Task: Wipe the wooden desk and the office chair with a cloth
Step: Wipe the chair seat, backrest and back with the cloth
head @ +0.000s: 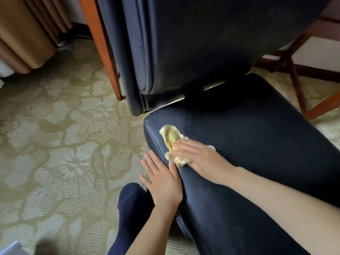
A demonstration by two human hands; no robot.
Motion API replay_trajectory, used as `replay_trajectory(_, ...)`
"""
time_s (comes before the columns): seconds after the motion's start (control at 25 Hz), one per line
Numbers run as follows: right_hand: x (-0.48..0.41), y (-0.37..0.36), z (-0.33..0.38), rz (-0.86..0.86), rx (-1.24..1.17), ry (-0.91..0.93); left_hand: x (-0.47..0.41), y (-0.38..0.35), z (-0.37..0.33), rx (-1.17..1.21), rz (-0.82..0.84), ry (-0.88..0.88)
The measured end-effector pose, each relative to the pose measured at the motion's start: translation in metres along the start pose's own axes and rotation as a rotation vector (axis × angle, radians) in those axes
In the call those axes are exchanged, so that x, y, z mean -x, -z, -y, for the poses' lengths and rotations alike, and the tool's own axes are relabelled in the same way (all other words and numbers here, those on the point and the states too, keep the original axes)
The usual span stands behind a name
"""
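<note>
The office chair fills the middle and right: a dark blue padded seat point(257, 144) and its backrest point(202, 43) behind. A crumpled yellow cloth point(171, 138) lies on the seat near its left edge. My right hand point(200, 159) presses flat on the cloth with straight fingers. My left hand point(161, 177) rests with straight fingers against the seat's left side edge, thumb on top. Only the desk's reddish wooden legs point(103, 48) show, behind the chair.
Patterned beige carpet point(55, 144) covers the floor to the left. A tan curtain point(27, 34) hangs at the upper left. My leg in a dark sock point(132, 208) is below the left hand. A wooden frame point(298, 85) stands at right.
</note>
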State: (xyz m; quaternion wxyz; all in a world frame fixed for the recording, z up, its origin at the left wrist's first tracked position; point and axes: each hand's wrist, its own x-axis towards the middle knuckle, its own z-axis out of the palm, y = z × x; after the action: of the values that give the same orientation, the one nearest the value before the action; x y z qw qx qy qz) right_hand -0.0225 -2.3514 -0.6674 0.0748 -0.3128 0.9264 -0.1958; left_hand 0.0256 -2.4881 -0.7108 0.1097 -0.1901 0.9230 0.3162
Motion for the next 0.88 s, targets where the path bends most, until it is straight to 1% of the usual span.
replay_trajectory(0.12,-0.047,0.004,-0.003,0.019,-0.063,-0.057,-0.001,-0.003,0.000,-0.019,-0.012,0.001)
replay_trajectory(0.24,-0.089,0.013,-0.008,0.034,-0.078,-0.049,-0.001,-0.004,0.000,-0.041,-0.025,-0.004)
replay_trajectory(0.4,-0.112,0.014,-0.017,0.004,-0.074,-0.097,-0.003,-0.004,0.002,-0.059,-0.006,0.000)
replay_trajectory(0.52,-0.106,0.014,-0.035,-0.086,-0.080,-0.248,-0.004,-0.003,0.001,-0.078,0.006,0.015)
replay_trajectory(0.64,-0.081,0.027,-0.072,-0.174,-0.062,-0.423,-0.005,-0.003,0.001,-0.092,0.013,0.022)
replay_trajectory(0.76,-0.051,0.035,-0.094,-0.244,0.051,-0.602,-0.006,-0.002,0.002,-0.080,0.033,0.029)
replay_trajectory(0.8,-0.045,0.036,-0.092,-0.241,0.073,-0.620,-0.005,-0.002,0.001,-0.082,0.037,0.028)
replay_trajectory(0.84,-0.040,0.034,-0.088,-0.234,0.076,-0.585,-0.006,-0.002,0.000,-0.084,0.039,0.024)
replay_trajectory(0.88,-0.036,0.031,-0.080,-0.241,0.049,-0.513,-0.006,-0.002,0.000,-0.083,0.039,0.023)
